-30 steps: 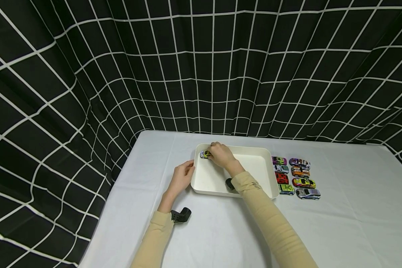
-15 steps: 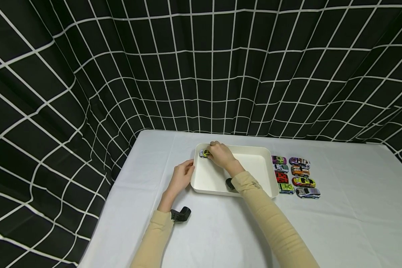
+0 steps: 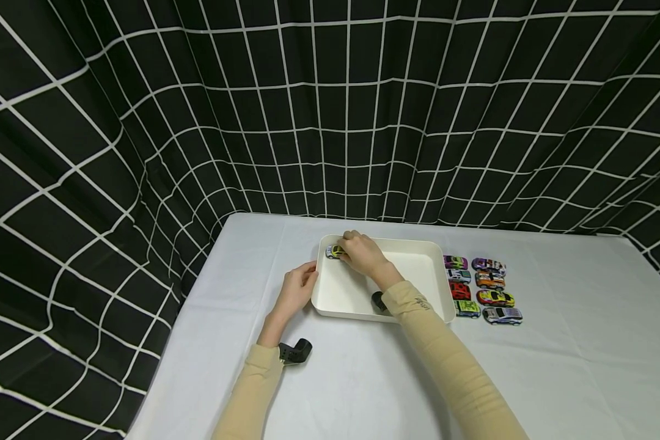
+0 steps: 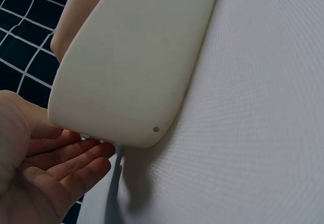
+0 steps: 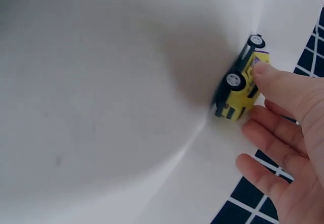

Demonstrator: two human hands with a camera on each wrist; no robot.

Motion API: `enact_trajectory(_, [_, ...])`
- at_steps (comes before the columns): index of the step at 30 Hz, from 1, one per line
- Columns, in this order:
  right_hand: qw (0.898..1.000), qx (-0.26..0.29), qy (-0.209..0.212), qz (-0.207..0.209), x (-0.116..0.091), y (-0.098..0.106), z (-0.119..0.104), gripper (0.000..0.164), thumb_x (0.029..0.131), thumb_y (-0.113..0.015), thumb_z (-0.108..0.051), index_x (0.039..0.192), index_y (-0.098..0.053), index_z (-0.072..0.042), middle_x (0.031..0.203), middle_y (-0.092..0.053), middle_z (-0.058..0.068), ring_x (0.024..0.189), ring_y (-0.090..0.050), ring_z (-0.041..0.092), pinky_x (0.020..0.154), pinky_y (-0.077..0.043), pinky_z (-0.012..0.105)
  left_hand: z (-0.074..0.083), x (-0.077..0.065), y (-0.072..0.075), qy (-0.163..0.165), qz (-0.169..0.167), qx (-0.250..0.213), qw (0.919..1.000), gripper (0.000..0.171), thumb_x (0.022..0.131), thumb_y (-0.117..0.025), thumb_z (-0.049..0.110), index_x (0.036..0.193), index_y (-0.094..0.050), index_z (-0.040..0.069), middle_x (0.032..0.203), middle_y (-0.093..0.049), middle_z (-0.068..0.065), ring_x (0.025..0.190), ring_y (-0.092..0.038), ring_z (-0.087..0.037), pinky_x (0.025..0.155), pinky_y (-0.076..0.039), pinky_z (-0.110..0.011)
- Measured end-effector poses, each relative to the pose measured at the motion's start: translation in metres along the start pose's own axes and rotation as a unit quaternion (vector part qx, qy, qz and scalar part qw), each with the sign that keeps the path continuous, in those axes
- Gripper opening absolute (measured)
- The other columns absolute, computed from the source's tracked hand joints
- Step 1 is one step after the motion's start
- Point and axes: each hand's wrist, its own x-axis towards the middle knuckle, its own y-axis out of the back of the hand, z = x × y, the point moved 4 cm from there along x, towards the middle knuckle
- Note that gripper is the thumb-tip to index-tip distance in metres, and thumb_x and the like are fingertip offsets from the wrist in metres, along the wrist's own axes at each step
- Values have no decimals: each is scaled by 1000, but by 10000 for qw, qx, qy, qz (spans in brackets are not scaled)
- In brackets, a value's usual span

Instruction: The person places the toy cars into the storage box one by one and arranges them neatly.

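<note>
Broad white tabletop [image 3: 583, 336] around tray [image 3: 412, 272], left fingers [image 4: 86, 178] straight at its edge, yellow car [image 5: 240, 101] in right fingers [image 5: 260, 172]

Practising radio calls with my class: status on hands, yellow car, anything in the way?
Left hand at white tray, left end. Right hand holding yellow car, far-left corner inside. Tray walls close; no other obstruction seen.

A big black cloth [image 3: 365, 55] with white lines making squares hangs behind the table [image 3: 572, 354] and on both sides, in wavy folds. The table is white, with faint creases.
</note>
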Motion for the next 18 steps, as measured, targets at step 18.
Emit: enact_trajectory(18, [9976,-632,295,36,-19,34,-10,24,77,-75,-12,98,-69,-3,96,-65,10,87,-60,24,74,-52,36,2,0,1,-174,50,-44,9998,32,94,-49,2,123,-51,-13,112,-60,-27,97,-63,-33,80,-55,-29])
